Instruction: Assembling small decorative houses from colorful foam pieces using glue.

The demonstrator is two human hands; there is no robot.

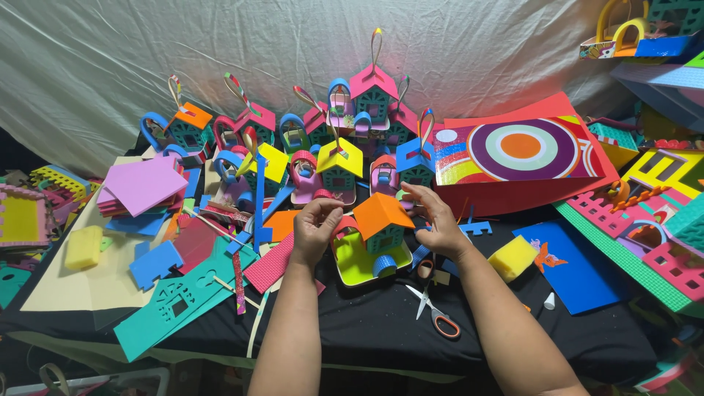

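- The small foam house [378, 235], orange roof over teal walls on a lime-green base, sits on the black-covered counter [367, 315] between my two hands.
- My left hand [314, 231] is at the house's left edge, fingers [328, 210] pinched together on its reddish arch piece.
- My right hand [438, 220] is at the roof's right side, fingers spread loosely.
- Orange-handled scissors [434, 308] lie just in front, a yellow sponge [512, 257] to the right.
- Finished foam houses [341, 165] crowd behind.
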